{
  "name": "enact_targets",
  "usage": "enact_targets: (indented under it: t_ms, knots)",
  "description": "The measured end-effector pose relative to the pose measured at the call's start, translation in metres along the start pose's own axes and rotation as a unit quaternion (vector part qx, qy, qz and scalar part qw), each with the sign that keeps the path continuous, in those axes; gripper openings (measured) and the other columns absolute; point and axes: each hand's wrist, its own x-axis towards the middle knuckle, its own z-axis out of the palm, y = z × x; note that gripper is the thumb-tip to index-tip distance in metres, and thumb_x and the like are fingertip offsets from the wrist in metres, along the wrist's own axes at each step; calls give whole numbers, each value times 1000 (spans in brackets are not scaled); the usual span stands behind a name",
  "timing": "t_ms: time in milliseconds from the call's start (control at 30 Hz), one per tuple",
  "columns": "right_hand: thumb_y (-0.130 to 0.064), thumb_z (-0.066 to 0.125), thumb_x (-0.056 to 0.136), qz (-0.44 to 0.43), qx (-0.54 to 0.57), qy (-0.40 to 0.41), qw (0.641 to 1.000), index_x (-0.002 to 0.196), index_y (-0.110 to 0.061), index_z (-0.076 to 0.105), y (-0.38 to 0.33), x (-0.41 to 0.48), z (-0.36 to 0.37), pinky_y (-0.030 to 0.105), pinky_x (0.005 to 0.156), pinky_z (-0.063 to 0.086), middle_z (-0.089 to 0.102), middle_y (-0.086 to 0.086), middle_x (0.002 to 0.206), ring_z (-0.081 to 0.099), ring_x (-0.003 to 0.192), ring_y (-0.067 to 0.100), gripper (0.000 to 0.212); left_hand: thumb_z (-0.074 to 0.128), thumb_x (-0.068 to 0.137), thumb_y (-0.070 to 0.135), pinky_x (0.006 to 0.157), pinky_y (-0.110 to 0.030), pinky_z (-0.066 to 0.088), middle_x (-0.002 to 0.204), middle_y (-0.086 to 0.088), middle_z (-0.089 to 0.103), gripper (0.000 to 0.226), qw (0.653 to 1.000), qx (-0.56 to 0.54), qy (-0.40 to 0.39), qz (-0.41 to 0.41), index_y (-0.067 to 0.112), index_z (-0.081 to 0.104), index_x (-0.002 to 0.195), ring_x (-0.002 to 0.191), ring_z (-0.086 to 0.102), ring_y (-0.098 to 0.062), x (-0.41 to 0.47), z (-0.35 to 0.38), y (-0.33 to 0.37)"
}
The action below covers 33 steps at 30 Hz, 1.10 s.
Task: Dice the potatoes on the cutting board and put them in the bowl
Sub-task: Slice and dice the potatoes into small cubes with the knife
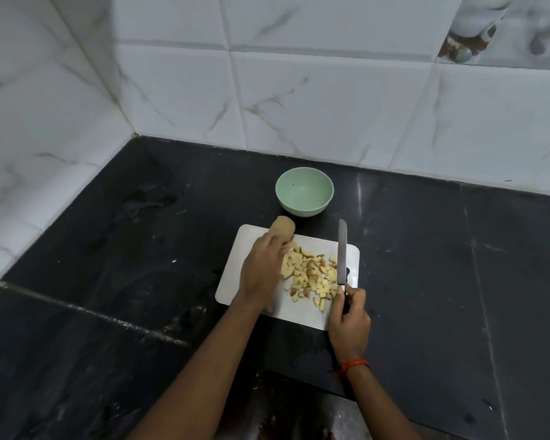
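Grasping one whole potato (282,228) in left hand (262,269), at far-left corner of one white board (296,312). Clutching one knife (342,252) in right hand (350,315), blade over board's right side. One heap of dice (311,276) mid-board, between hands. One green bowl (304,209) just beyond board, on dark counter (426,249).

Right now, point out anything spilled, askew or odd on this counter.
Nothing is spilled off the cutting board. Only a wet-looking smear on the counter left of the bowl stands out.

Glossy marble-look tiles (299,90); matt dark stone counter (108,249).
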Motion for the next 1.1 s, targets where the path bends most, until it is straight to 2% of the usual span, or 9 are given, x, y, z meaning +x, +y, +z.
enact_targets:
  t_ms: [167, 267, 400, 500, 567, 600, 800, 967, 1100]
  knots:
    - [-26, 51, 101, -4, -14, -4, 1000, 91, -29, 42, -3, -1, 0, 28, 47, 34, 56, -10, 63, 55, 54, 9, 14, 60, 99, 29, 91, -40, 50, 114, -1, 61, 24, 990, 47, -61, -116, 16, 70, 116, 110, 51, -19, -47, -15, -61]
    - [-25, 52, 101, -10, -21, 1, 1000, 91, -28, 42, -5, -1, 0, 29, 47, 35, 56, -9, 63, 54, 54, 9, 15, 66, 96, 27, 89, -40, 52, 115, 0, 58, 23, 982, -20, -28, -185, 16, 67, 116, 102, 57, -20, -60, -18, -63]
    - [-26, 50, 103, -18, -21, 3, 1000, 91, -26, 42, -5, -1, -1, 33, 45, 40, 55, -7, 62, 54, 53, 12, 14, 73, 91, 34, 72, -29, 56, 101, 4, 57, 45, 960, -112, -2, -256, 28, 50, 129, 79, 61, -12, -60, -28, -56]
    - [-28, 51, 102, -17, -21, 2, 1000, 92, -25, 43, -4, -2, 0, 40, 46, 46, 55, -6, 61, 55, 53, 14, 13, 73, 93, 21, 62, -36, 63, 99, -11, 64, 45, 906, -264, -20, -329, 20, 51, 132, 66, 73, -23, -60, -38, -59]
    - [-35, 48, 101, -30, -17, 8, 999, 92, -27, 42, -5, -4, -2, 40, 46, 46, 55, -6, 60, 54, 52, 14, 14, 71, 94, 13, 64, -36, 63, 101, -19, 69, 40, 863, -344, -43, -367, 13, 52, 130, 70, 75, -29, -62, -45, -63]
    - [-39, 46, 100, -37, -16, 11, 999, 92, -27, 43, -6, -5, -2, 39, 45, 46, 55, -6, 61, 54, 52, 14, 15, 70, 94, 11, 66, -35, 63, 100, -20, 70, 37, 857, -355, -54, -369, 11, 54, 128, 73, 76, -30, -63, -47, -65]
    - [-34, 49, 97, -178, -50, 9, 983, 96, -10, 61, -4, -17, 4, 30, 41, 45, 67, 1, 68, 57, 47, 15, 26, 80, 84, 2, 64, -27, 62, 89, -13, 72, 26, 902, -271, -98, -323, 5, 69, 108, 71, 74, -16, -57, -43, -68]
    - [-36, 49, 98, -145, -2, -34, 989, 98, -22, 54, -18, -44, 20, 28, 43, 44, 66, -4, 69, 57, 51, 9, 15, 85, 80, 10, 72, -16, 57, 91, -2, 71, 31, 935, -217, -108, -260, 14, 72, 107, 80, 68, -7, -46, -30, -59]
    - [-38, 49, 98, -152, -8, -46, 987, 96, -23, 54, -20, -49, 26, 30, 43, 42, 63, -7, 65, 56, 51, 9, 16, 82, 81, 29, 82, -23, 53, 108, 10, 55, 42, 960, -155, -96, -211, 33, 69, 120, 96, 59, -4, -50, -17, -58]
